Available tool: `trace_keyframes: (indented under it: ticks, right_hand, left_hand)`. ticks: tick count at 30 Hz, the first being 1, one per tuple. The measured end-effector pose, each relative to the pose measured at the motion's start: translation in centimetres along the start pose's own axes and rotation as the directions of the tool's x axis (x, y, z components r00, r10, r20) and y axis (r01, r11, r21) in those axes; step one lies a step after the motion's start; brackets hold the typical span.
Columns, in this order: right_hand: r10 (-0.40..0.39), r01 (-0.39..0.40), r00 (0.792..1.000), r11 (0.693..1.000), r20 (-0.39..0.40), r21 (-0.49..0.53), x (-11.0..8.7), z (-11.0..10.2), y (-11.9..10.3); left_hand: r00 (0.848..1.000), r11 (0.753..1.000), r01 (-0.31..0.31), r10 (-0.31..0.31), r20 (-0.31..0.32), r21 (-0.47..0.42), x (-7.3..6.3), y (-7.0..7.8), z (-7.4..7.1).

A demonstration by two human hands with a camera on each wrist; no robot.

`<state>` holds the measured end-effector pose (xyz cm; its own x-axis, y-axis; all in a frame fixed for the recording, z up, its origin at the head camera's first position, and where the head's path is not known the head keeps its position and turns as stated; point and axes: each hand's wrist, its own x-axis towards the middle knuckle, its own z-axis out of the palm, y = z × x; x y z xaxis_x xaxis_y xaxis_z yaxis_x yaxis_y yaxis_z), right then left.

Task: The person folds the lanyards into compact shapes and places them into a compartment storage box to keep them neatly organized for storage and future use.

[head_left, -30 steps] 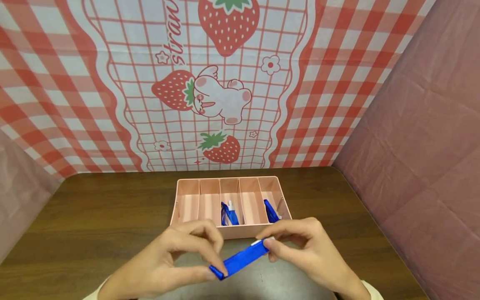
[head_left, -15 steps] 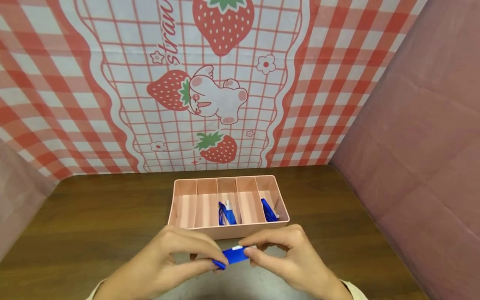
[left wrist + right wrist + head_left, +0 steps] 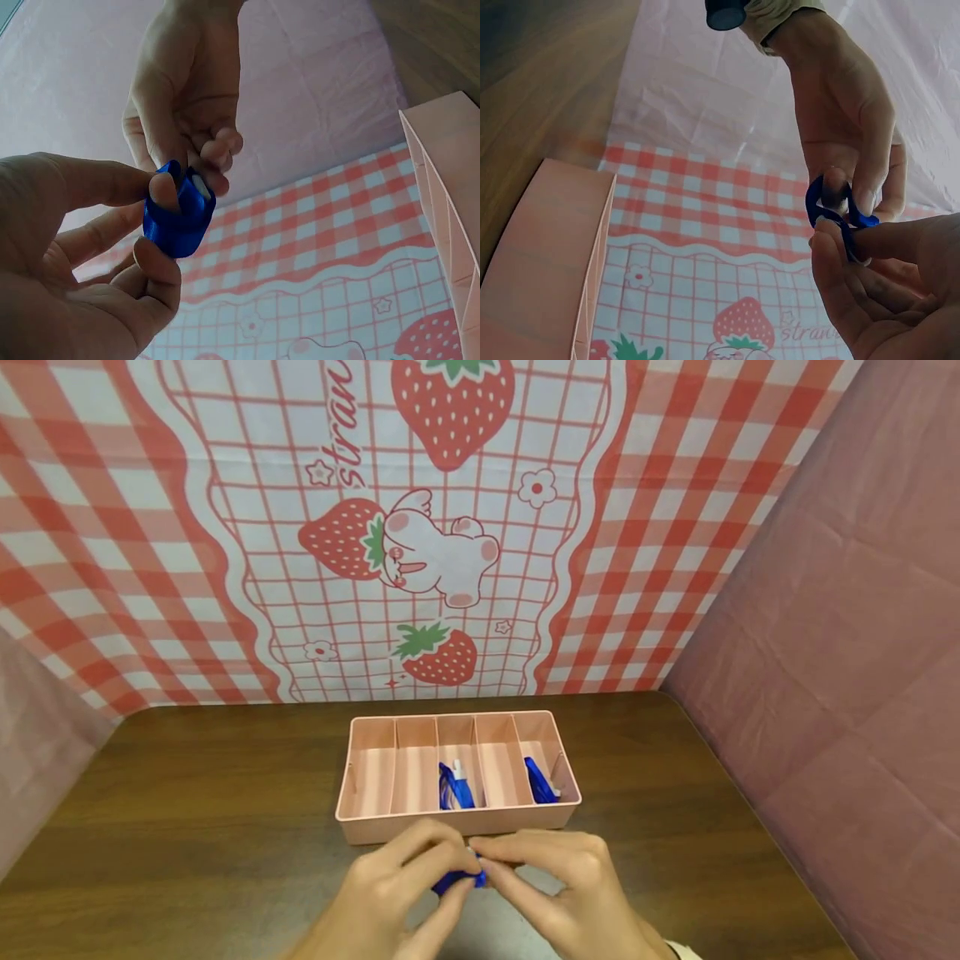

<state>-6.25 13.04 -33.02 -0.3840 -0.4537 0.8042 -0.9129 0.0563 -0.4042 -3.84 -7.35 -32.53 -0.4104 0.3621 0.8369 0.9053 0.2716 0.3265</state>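
A glossy blue ribbon strap point(image 3: 453, 882) is held between my two hands, just in front of the pink box. My left hand point(image 3: 405, 885) pinches it, and in the left wrist view the strap point(image 3: 178, 236) curves as a loop around a fingertip. From the other side, my right hand point(image 3: 566, 885) pinches the strap between thumb and index finger. A small white piece point(image 3: 200, 186) shows inside the fold. Seen from the right wrist, the ribbon point(image 3: 813, 204) bends in an S between the fingertips of both hands, which partly hide it.
Behind the hands stands a pink divided box point(image 3: 457, 823) on the dark wooden table point(image 3: 225, 793). Its middle compartment holds a blue strap bundle point(image 3: 459, 789) with a white end; another blue bundle point(image 3: 538, 781) lies in the rightmost one. A strawberry-print checked cloth point(image 3: 630, 568) hangs behind.
The stretched blue strap has been folded shorter. My hands have drawn together until their fingertips almost meet, and the left hand has moved right.
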Motion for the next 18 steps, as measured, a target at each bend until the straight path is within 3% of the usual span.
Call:
trace_keyframes:
  ticks: [7,12,18]
  right_hand:
    - [0.014,-0.014,1.0,0.999,0.004,0.039,0.09,0.11,-0.23]
    - [0.05,-0.051,0.999,0.993,0.012,0.109,0.0,0.22,-0.11]
    - [0.01,-0.012,1.0,0.995,0.02,0.099,0.32,0.55,0.06]
  left_hand:
    - [0.998,0.991,0.058,-0.058,-0.006,0.118,0.16,0.56,-0.09]
    - [0.997,0.992,0.077,-0.075,-0.016,0.102,0.33,0.29,-0.06]
    - [0.995,0.99,0.096,-0.094,-0.023,0.101,0.34,-0.11,-0.16]
